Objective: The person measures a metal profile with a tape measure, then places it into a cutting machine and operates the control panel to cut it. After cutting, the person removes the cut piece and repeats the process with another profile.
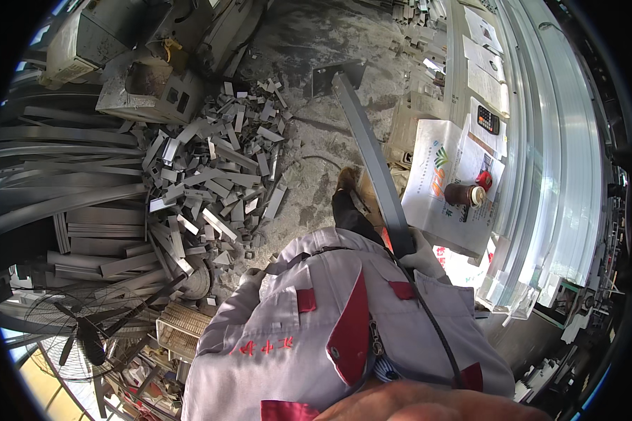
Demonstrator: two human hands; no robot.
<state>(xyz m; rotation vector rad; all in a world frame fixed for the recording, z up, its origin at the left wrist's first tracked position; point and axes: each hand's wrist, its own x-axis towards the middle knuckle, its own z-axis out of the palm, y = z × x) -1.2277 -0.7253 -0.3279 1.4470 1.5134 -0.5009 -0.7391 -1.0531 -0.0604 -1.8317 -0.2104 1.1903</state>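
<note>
A long, straight grey metal profile (369,140) slants up and away in front of my body. Its near end is in my right hand (423,258), which wears a pale glove and is closed around it. The far end rises beside a dark flat plate (323,78) near the floor. My left hand (251,276), also in a pale glove, hangs low at my left side, mostly hidden by my sleeve. Its fingers do not show clearly, and I see nothing in it.
Many short metal offcuts (221,165) lie heaped on the floor to the left. A standing fan (84,337) is at lower left, below stacked metal lengths (56,151). To the right, long pale profiles (541,140) bear papers, a calculator (488,120), a brown jar (460,195) and a red tape measure (484,180).
</note>
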